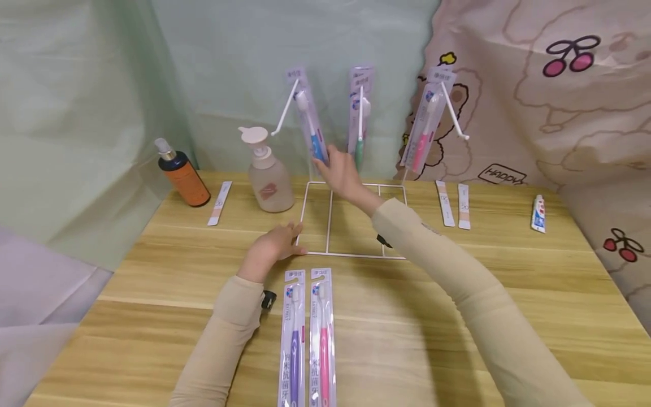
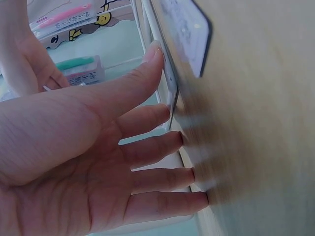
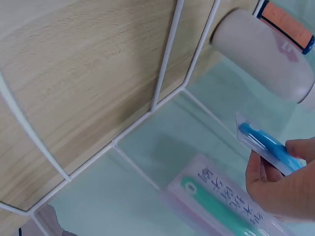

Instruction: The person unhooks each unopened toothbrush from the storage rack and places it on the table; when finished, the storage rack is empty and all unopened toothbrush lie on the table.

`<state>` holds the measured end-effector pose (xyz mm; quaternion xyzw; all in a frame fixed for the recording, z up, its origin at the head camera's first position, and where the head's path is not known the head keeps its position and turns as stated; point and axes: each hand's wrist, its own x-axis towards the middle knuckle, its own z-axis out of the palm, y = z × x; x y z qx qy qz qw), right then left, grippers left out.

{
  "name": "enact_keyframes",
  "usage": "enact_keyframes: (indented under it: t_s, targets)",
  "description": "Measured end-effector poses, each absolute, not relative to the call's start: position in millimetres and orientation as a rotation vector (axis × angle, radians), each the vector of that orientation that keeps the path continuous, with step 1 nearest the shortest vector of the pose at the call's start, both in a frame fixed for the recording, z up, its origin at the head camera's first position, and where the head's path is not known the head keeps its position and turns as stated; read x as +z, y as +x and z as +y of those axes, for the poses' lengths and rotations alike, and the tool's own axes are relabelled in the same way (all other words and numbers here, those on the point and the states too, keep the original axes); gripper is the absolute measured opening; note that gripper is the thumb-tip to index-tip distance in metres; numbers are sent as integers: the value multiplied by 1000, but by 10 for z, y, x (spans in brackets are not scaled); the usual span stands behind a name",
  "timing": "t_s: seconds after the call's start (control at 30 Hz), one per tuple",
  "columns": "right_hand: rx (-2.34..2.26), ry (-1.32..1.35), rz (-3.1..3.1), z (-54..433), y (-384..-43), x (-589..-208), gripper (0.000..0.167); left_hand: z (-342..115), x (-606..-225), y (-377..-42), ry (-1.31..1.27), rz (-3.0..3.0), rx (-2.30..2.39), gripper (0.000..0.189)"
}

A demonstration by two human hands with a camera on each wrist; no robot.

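A packaged blue toothbrush (image 1: 308, 121) hangs at the left hook of a white wire rack (image 1: 329, 226). My right hand (image 1: 344, 174) pinches the lower end of its pack between thumb and fingers, also plain in the right wrist view. Beside it a green toothbrush pack (image 1: 360, 144) hangs on the middle hook. Pink toothbrush packs (image 1: 422, 135) hang on the right hook. My left hand (image 1: 274, 244) rests at the rack's front left corner. In the left wrist view its fingers (image 2: 157, 179) are stretched out, their tips against the wooden table, with the thumb beside the rack.
Packaged purple (image 1: 294, 345) and pink toothbrushes (image 1: 323, 345) lie before the rack. Left of it stand a pump bottle (image 1: 272, 189) and an orange bottle (image 1: 189, 183), with a paper strip (image 1: 220, 203) between. Two strips (image 1: 445, 203) and a small toothpaste tube (image 1: 538, 215) lie right.
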<state>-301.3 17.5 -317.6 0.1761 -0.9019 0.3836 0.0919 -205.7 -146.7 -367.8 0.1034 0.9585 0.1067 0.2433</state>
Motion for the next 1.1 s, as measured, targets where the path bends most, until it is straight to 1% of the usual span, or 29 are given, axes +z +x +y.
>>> enact_keyframes:
  t_s: [0.3, 0.73, 0.93, 1.1]
  targets:
    - [1052, 598, -2688, 267, -2793, -3154, 29, -1469, -3667, -2043, 282, 2621, 303, 72]
    - [1060, 793, -2630, 392, -2464, -3213, 23, -1471, -3655, -2043, 300, 2620, 294, 72]
    - [1024, 786, -2659, 435, -2314, -3215, 24, -1472, -3662, -2045, 306, 2623, 298, 73]
    - [996, 780, -2688, 475, -2199, -3216, 31, -1458, -3640, -2041, 304, 2620, 286, 74]
